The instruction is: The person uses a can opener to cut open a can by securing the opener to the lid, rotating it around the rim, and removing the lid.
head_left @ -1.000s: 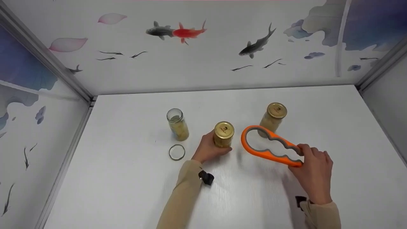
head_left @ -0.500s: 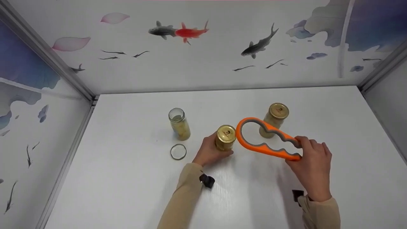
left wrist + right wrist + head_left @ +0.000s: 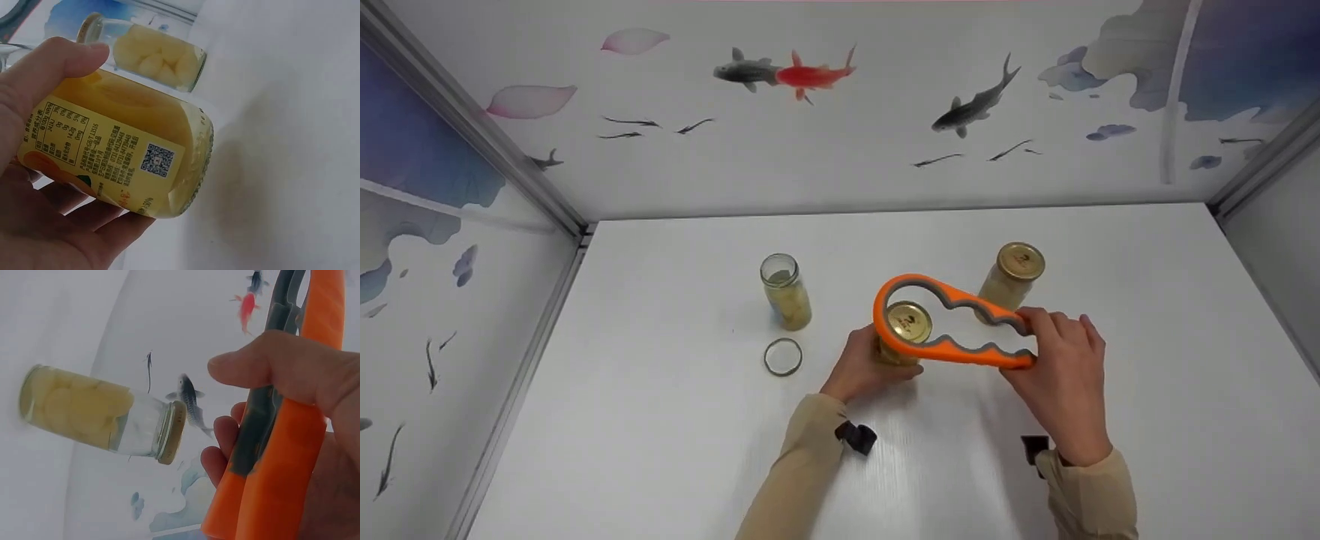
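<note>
My left hand [image 3: 866, 367] grips a glass jar [image 3: 112, 140] of yellow fruit, thumb on one side and fingers on the other. A gold lid [image 3: 910, 322] tops it, and the left wrist view shows a printed label and QR code. With my right hand [image 3: 1065, 382] I hold an orange jar opener [image 3: 975, 357] with a grey scalloped inner edge by its handle ends. The opener's rounded end lies over the lid, which shows through the loop; whether they touch I cannot tell. A second gold-lidded jar [image 3: 79, 408] of pale fruit stands behind the opener, partly hidden.
An uncapped glass jar [image 3: 789, 304] with pale contents stands left of my left hand. In front of it lies a round lid-like disc [image 3: 784, 357] with a thin dark rim. White table [image 3: 660, 420]; fish-painted panels [image 3: 840, 165] enclose the back and left.
My right hand has moved the opener left, from beside the held jar to over its lid. My left hand and its jar have shifted slightly right and nearer to me.
</note>
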`<move>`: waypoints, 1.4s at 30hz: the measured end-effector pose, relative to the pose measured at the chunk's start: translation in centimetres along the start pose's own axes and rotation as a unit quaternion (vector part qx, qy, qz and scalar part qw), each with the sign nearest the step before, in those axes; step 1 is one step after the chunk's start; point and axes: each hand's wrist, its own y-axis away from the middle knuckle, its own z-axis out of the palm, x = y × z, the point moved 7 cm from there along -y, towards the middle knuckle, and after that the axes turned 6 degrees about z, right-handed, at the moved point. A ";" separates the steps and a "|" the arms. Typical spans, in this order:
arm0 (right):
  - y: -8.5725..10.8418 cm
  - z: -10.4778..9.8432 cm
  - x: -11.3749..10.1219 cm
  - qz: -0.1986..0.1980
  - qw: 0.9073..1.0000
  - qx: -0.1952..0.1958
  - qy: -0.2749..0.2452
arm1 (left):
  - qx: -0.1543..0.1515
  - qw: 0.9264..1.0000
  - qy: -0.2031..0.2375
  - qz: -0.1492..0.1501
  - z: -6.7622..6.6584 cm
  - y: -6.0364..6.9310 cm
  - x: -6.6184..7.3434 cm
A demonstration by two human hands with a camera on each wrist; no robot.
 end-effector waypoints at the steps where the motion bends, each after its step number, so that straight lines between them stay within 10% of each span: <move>1: -0.1 0.1 -0.3 -0.004 1.000 -0.003 0.002 | 0.001 1.000 0.012 0.004 0.1 0.0 0.1; 8: -0.8 0.8 -1.9 -0.031 0.999 -0.024 0.015 | -0.010 0.999 0.022 0.027 0.5 0.1 1.0; 15: -0.9 1.5 -3.1 -0.058 0.997 -0.038 0.020 | -0.064 0.989 0.028 0.128 1.7 -0.1 2.9; 31: -1.3 2.3 -3.8 -0.066 0.992 -0.102 0.035 | -0.022 0.995 -0.015 0.098 1.1 1.2 4.1; 37: -1.6 2.7 -3.9 -0.085 0.986 -0.141 0.025 | -0.042 0.990 0.008 0.134 0.8 1.9 6.4; 42: -1.9 2.7 -4.0 -0.110 0.981 -0.156 0.024 | -0.046 0.983 -0.021 0.178 1.2 1.5 5.1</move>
